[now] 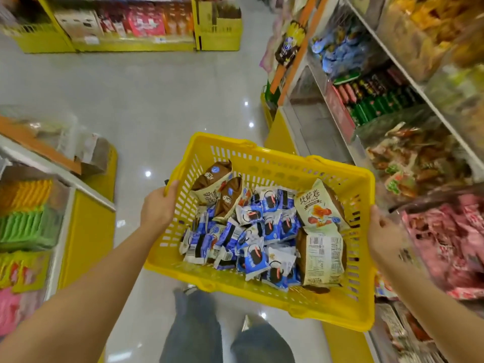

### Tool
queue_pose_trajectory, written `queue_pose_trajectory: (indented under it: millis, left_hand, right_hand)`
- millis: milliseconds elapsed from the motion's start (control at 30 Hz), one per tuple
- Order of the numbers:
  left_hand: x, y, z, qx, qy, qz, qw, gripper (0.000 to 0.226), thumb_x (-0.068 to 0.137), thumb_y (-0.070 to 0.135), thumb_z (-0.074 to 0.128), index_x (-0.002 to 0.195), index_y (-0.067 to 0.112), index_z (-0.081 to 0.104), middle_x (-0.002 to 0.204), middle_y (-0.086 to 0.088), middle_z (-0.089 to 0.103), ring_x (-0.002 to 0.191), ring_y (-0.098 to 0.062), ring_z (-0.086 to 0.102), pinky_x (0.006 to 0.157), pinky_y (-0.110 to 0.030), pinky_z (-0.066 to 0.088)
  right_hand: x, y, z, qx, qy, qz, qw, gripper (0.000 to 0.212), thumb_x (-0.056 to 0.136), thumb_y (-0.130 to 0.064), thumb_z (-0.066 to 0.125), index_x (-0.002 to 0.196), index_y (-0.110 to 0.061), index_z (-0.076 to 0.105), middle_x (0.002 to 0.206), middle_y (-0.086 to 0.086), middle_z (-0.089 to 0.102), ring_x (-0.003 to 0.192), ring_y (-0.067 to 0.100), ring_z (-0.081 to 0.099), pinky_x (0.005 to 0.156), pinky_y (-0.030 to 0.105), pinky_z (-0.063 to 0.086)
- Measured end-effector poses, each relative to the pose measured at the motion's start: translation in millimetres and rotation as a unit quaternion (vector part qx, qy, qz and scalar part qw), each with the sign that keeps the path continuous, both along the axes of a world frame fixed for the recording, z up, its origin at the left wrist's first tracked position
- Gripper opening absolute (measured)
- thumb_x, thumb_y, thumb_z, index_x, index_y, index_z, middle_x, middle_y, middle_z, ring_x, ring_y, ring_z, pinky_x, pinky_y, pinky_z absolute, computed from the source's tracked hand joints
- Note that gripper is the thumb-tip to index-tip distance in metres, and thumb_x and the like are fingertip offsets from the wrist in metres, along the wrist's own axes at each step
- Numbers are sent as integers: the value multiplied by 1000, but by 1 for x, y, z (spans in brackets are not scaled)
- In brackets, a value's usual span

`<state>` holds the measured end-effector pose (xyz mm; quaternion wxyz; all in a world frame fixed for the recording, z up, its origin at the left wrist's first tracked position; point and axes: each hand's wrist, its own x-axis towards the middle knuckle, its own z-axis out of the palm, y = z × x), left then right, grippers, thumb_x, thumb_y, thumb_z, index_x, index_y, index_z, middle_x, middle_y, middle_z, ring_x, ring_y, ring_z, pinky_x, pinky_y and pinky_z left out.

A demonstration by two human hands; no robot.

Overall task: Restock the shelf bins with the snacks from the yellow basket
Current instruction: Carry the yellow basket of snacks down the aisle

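A person's left hand (157, 208) grips the left rim of a yellow basket (275, 163), fingers curled over the edge. Inside the basket lie small blue-and-white snack packets (251, 231) and larger beige-and-brown packs (323, 255). The right hand (385, 231) sits against the basket's right wall, and whether it grips cannot be told because its fingers are hidden. The shelf bins (419, 158) stand to the right of the basket, nearer the right hand.

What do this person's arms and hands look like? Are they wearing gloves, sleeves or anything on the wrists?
Both forearms are bare to the frame's edge: no sleeves, gloves, watch or bracelet show. The left hand shows no marks. The right hand carries small dark marks on its back and near the wrist, too blurred to read.
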<state>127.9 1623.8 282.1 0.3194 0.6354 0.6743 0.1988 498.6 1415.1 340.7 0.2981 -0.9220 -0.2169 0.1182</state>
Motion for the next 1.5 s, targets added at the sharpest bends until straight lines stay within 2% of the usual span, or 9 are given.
queue_pose_trajectory:
  millis: [300,467,533,667,833,933,1167,1300,1500]
  left_hand:
    - [32,143,-8,-13,31,-118,992,61,94,56,28,77,4,55,78,-16,59,77,-33,54,67,-39,39]
    - [72,207,-24,-34,58,-189,980,63,92,60,28,74,6,55,68,-10,57,70,-29,53,62,-37,38]
    - [95,230,-32,-42,65,-216,973,59,92,59,30,74,9,56,72,-12,59,71,-29,54,66,-37,40]
    - [138,267,-46,-62,74,-256,962,49,93,56,34,73,16,53,75,-11,59,70,-25,53,68,-35,40]
    - [183,302,-57,-79,98,-299,946,49,94,54,33,87,13,60,80,-9,58,76,-24,53,72,-32,37]
    - [207,319,-64,-63,123,-331,933,58,95,51,31,95,5,65,86,-16,63,86,-33,58,72,-32,35]
    - [248,353,-85,-65,161,-360,917,60,96,50,31,102,0,63,102,-28,64,100,-43,58,80,-40,41]
    - [271,373,-93,-70,179,-388,902,60,97,48,30,107,-3,62,107,-30,62,104,-44,56,85,-42,41]
    - [295,417,-114,-83,191,-433,877,59,98,44,29,109,-5,61,110,-31,60,107,-45,54,88,-43,40]
  right_hand:
    - [-19,63,-40,32,57,-153,986,53,99,-41,35,67,0,48,70,20,50,69,29,48,60,36,31]
    - [-27,77,-69,40,88,-238,967,50,98,-39,39,96,6,61,80,23,57,83,39,57,66,40,40]
    - [-25,84,-82,38,95,-262,960,52,99,-40,38,94,7,60,77,27,58,74,39,56,55,35,35]
    - [-15,101,-102,43,110,-302,946,43,97,-44,36,74,-11,50,54,4,43,49,17,38,47,25,20]
    - [-6,114,-122,23,139,-346,928,43,97,-49,31,75,-16,48,63,3,47,67,24,47,49,28,25]
    - [-5,124,-125,24,149,-378,914,39,99,-44,33,84,-13,52,75,9,50,78,25,48,63,34,33]
    - [-11,144,-131,67,159,-412,894,43,100,-35,32,85,-1,52,74,13,53,71,28,47,53,33,28]
    - [-18,162,-142,64,148,-455,876,40,100,-35,34,81,-4,51,80,16,54,77,29,50,64,33,33]
    - [-38,201,-167,70,127,-512,847,39,98,-39,36,86,-8,55,80,10,55,76,25,50,65,33,34]
